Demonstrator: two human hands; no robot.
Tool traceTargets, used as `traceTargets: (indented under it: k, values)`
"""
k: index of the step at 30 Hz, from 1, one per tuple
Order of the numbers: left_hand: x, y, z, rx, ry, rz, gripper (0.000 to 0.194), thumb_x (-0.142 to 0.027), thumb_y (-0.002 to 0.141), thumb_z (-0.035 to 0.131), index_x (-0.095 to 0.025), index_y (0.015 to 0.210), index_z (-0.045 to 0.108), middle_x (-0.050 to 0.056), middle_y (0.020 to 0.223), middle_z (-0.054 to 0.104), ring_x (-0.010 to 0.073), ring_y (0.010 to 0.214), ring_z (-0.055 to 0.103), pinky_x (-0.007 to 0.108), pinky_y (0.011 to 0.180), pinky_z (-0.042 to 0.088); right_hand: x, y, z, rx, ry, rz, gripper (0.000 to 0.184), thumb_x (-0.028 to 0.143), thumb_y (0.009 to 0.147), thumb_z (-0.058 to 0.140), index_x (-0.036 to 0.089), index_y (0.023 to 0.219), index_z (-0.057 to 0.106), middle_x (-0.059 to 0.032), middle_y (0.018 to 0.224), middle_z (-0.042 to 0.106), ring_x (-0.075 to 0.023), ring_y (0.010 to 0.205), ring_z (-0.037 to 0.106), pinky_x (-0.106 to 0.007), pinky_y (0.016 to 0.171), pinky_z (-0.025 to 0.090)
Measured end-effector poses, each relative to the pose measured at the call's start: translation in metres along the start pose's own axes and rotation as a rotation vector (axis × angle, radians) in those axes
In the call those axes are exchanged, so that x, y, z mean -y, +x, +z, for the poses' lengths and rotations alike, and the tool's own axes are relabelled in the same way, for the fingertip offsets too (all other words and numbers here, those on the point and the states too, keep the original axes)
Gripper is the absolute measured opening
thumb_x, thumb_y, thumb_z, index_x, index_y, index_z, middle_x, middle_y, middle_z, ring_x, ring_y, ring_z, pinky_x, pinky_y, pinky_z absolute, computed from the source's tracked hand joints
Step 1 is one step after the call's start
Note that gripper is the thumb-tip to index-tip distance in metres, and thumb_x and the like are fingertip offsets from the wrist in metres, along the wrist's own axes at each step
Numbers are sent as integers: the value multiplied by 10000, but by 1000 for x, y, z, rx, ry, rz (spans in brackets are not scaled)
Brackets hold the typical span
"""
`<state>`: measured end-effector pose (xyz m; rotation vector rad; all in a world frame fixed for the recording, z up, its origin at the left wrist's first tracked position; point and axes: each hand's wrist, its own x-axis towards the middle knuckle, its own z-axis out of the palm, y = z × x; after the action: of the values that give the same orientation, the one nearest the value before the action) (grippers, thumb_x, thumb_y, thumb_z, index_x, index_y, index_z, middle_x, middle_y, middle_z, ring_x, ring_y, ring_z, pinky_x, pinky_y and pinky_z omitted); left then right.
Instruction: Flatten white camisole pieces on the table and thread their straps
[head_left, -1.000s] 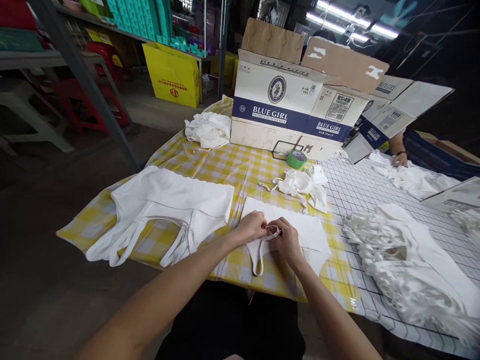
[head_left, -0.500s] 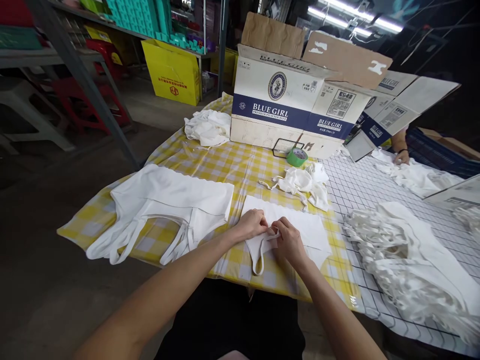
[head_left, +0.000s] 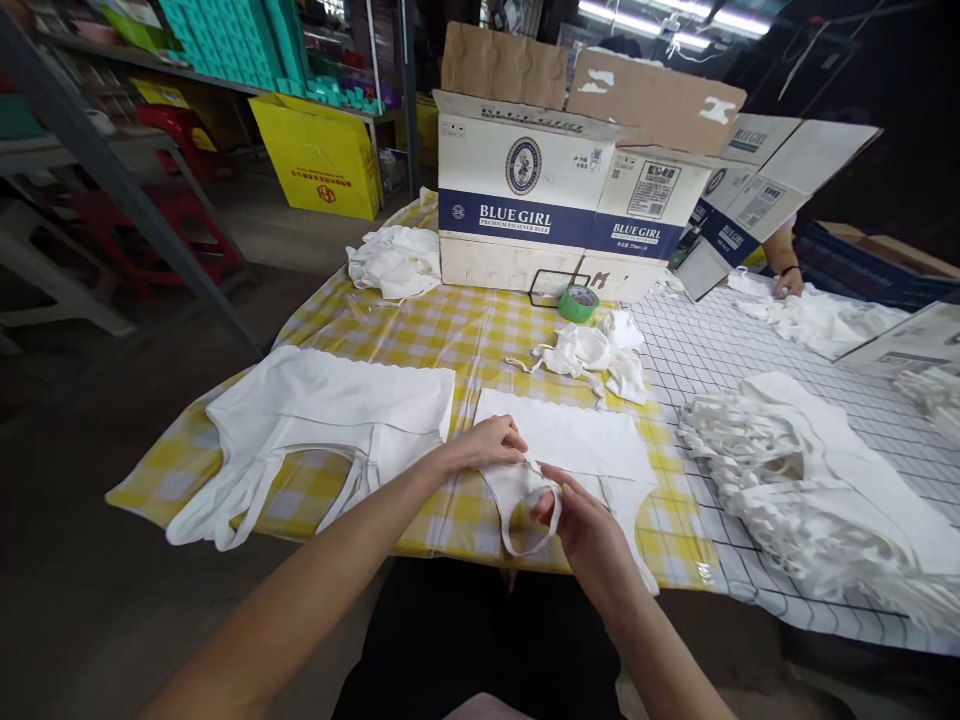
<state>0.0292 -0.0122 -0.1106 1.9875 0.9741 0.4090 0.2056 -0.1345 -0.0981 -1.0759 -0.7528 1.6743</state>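
Note:
A white strappy garment [head_left: 577,445] lies flat on the yellow checked tablecloth [head_left: 450,340] in front of me. My left hand [head_left: 491,443] rests on its near left corner, fingers curled and pinching the cloth where a strap joins. My right hand [head_left: 577,515] is closed on the white strap loop [head_left: 525,515], which it holds up a little off the table near the front edge. A stack of flattened white garments [head_left: 330,410] lies to the left of my hands.
An open Blue Girl carton [head_left: 555,200] stands at the back, a green tape roll [head_left: 578,303] before it. Crumpled white garments [head_left: 592,355] and another heap [head_left: 394,260] lie behind. A large garment pile [head_left: 810,480] covers the grid cloth on the right. Another person's hand [head_left: 787,282] works far right.
My right hand has drawn back toward me and lifted the strap loop off the garment. My left hand stays on the corner. The view has shifted slightly right and down.

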Motion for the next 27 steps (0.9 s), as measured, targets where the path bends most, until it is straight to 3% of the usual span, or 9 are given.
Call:
traceTargets:
  k: [3,6,9,13,18,21,23,27]
  values:
    - [-1,2,1,-5,33,-11,256,-294,746,518,-198,893,704,29,978,584,158,864,566,221,748,426,-19,-34,4,-51,-171,-35,406,373,827,553,223,1203,516,-26,751,647,-183,769,567,-320,784,409]
    - [-1,5,6,-44,87,-29,250,-274,752,497,-204,868,707,28,947,590,172,882,556,236,752,423,-49,-57,7,-15,-297,-75,457,381,823,557,237,1247,469,-41,838,646,-188,809,562,-319,783,409]
    - [1,9,10,-112,170,-59,233,-250,745,499,-202,843,705,34,886,589,190,898,540,261,766,415,-74,-68,6,-12,-402,-155,475,374,826,540,259,1276,442,-65,988,620,-197,860,560,-311,760,433]
    - [6,12,11,-219,299,-116,191,-227,734,517,-201,804,692,38,825,562,193,864,533,286,773,413,-91,-75,2,-11,-558,-245,508,302,822,535,351,1306,391,-46,1254,500,-245,1134,467,-356,902,409]
    - [8,14,5,-325,440,-179,149,-214,751,517,-197,775,663,46,829,546,201,883,527,292,817,411,-104,-88,-2,-29,-585,-273,497,305,791,551,380,1269,438,-20,1338,431,-295,1221,399,-405,925,420]
    - [7,13,0,-419,515,-228,178,-223,772,513,-172,907,619,88,966,535,248,1003,491,336,884,383,-95,-93,-8,-8,-599,-288,476,290,796,538,361,1258,448,-36,1308,457,-286,1183,441,-381,863,459]
    - [5,12,-3,-470,555,-306,248,-255,783,519,-156,1007,563,119,1074,508,279,1068,463,363,904,369,-73,-86,-21,-42,-664,-344,399,267,813,515,332,1206,493,-57,1234,508,-265,1120,488,-352,810,471]
    - [4,19,-9,-493,576,-558,403,-355,775,546,-77,1064,502,211,1125,494,327,1022,512,397,841,394,6,-30,-75,-352,-937,-494,265,255,842,451,237,1088,550,-100,1076,561,-241,964,533,-340,745,441]
